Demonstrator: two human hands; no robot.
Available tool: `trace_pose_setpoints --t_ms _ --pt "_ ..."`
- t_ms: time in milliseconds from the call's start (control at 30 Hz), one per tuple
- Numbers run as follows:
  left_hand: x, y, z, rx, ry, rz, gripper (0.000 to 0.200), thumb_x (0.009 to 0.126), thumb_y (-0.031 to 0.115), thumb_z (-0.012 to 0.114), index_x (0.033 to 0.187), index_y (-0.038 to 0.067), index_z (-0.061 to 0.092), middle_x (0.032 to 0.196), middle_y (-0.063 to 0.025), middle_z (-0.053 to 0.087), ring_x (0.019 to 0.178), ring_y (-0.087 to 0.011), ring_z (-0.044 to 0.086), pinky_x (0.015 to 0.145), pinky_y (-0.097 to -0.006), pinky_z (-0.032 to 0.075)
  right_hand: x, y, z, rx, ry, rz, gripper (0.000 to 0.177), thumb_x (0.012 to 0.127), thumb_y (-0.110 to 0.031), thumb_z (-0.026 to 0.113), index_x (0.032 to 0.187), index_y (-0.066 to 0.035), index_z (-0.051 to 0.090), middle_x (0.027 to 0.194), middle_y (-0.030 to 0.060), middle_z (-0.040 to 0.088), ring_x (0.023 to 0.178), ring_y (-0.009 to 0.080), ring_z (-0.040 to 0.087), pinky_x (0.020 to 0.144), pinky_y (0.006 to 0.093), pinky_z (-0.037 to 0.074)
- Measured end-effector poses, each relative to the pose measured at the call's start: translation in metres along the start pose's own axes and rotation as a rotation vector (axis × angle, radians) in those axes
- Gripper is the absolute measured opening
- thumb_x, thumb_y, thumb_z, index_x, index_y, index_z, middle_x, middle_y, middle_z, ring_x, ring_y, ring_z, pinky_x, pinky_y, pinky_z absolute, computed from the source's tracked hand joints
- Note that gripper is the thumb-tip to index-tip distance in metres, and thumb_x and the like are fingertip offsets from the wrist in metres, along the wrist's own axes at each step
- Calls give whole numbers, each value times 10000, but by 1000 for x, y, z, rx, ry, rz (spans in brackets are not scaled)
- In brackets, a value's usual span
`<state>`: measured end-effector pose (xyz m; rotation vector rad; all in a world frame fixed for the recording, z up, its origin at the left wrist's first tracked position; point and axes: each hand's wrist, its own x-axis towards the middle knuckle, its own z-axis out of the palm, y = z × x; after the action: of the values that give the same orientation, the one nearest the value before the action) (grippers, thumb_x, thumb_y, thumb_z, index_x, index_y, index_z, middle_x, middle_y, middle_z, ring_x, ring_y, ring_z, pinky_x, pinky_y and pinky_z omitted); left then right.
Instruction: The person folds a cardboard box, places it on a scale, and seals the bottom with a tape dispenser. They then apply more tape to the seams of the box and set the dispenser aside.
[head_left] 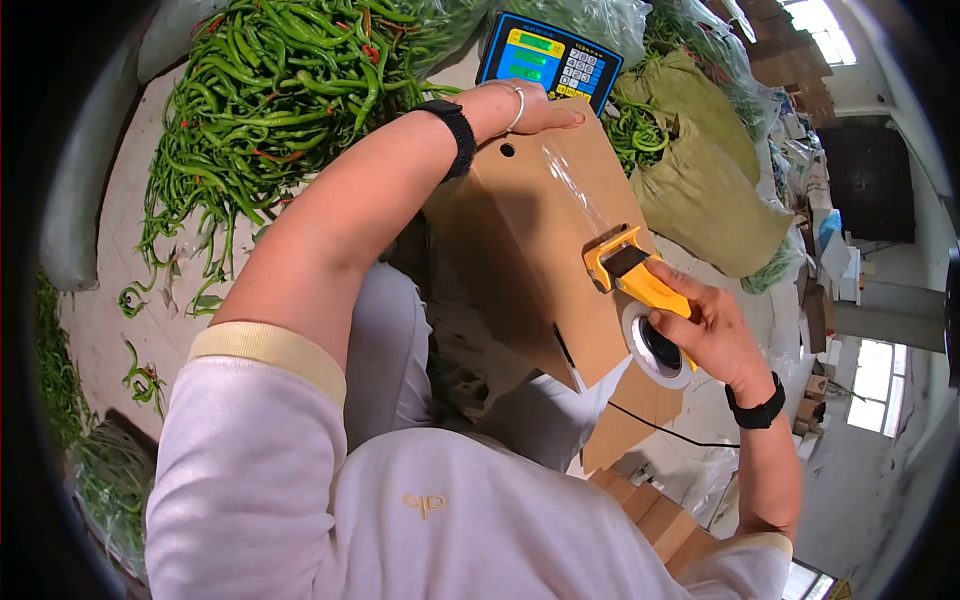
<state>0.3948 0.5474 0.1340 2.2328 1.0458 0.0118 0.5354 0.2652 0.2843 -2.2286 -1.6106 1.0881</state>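
Note:
A brown cardboard box (510, 240) stands tilted in front of my knees, with a strip of clear tape (575, 185) running along its upper face. My left hand (515, 110) grips the box's far end, thumb laid along the edge; its other fingers are partly hidden. In my right hand (715, 335) is a yellow tape dispenser (650, 285), fingers wrapped round it. The dispenser's head rests on the box at the line of the tape. A roll of tape (658, 345) sits in the dispenser beside my thumb.
A big heap of green chilies (270, 100) lies at the upper left. Behind the box stands a blue-framed digital scale (550, 60). Olive sacks (710, 190) lie to the right. Flat cardboard pieces (650, 515) and a black cable (660, 425) are near my right side.

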Motion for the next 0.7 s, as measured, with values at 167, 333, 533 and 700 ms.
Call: trace_pose_setpoints --t_ms 167,333,533,700 --pt "7 -4 4 -1 7 57 832 810 738 351 1065 9 661 1115 -221 612 1046 -343 582 921 -383 428 -6 0 -1 132 -28 58 511 779 -135 637 1260 1 535 879 -4 600 754 51 514 729 205 441" --pt "3 -4 3 -8 22 62 834 812 734 356 1077 0 652 1115 -222 612 1046 -345 580 923 -386 427 -17 -6 -4 135 -67 109 522 783 -123 637 1271 19 516 946 7 608 821 63 533 781 210 441" --pt "-6 3 -2 41 23 64 821 828 716 349 1100 -3 638 1132 -200 610 1036 -321 592 909 -385 442 11 -11 -25 72 -282 203 506 794 -155 662 1250 20 533 936 13 619 784 50 531 740 221 456" --pt "-3 2 -2 -3 27 110 845 827 721 341 1103 -22 630 1140 -214 602 1040 -323 588 918 -386 435 100 -62 -40 -486 -626 247 424 790 -187 663 1165 -3 593 1037 81 661 898 108 594 801 264 480"
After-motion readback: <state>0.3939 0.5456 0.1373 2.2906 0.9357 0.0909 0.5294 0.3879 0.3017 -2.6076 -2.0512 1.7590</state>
